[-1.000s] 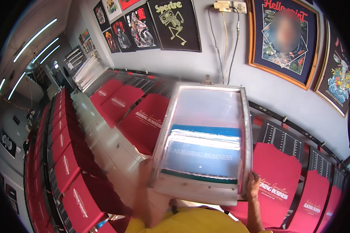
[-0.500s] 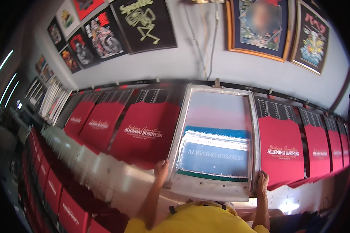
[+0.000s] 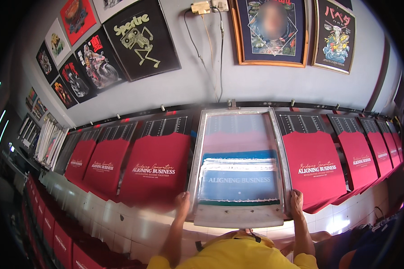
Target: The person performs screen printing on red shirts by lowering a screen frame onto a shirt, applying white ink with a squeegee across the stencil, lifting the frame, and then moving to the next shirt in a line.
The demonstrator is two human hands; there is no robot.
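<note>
The framed screen (image 3: 239,181) is clamped along its lower sides by the left hand (image 3: 182,202) and right hand (image 3: 296,201), between red shirts (image 3: 318,186).

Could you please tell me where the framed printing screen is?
In the head view, the printing screen is just right of centre, between two red shirts, with the left hand and right hand at its lower sides.

yellow shirt (image 3: 233,255) — short sleeves (image 3: 304,261); black strips (image 3: 199,245) at front; left hand (image 3: 182,201), right hand (image 3: 296,201) — bare
</note>
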